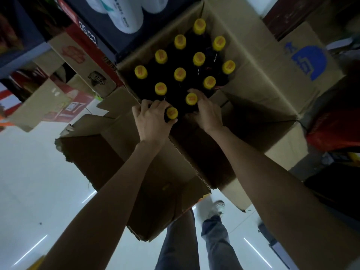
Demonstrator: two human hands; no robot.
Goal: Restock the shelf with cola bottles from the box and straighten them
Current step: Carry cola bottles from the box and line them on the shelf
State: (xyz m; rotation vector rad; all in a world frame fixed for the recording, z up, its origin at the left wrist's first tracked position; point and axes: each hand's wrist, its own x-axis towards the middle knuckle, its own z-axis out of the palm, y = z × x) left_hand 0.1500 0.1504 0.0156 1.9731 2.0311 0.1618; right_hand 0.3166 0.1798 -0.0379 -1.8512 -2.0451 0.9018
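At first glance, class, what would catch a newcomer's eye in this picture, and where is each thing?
The bright yellow caps of dark cola bottles stand out, packed in rows inside the open cardboard box at upper centre. At the box's near edge, the left hand grips one bottle by the neck and the right hand curls round the next bottle. White rolls lie at the top left.

Little can be read here. White digits [88, 35] stand on the red edge of a carton at upper left, seemingly "05:03" but blurred. The caps' [172, 112] red print and the blue logo [309, 61] on the box flap stay illegible.
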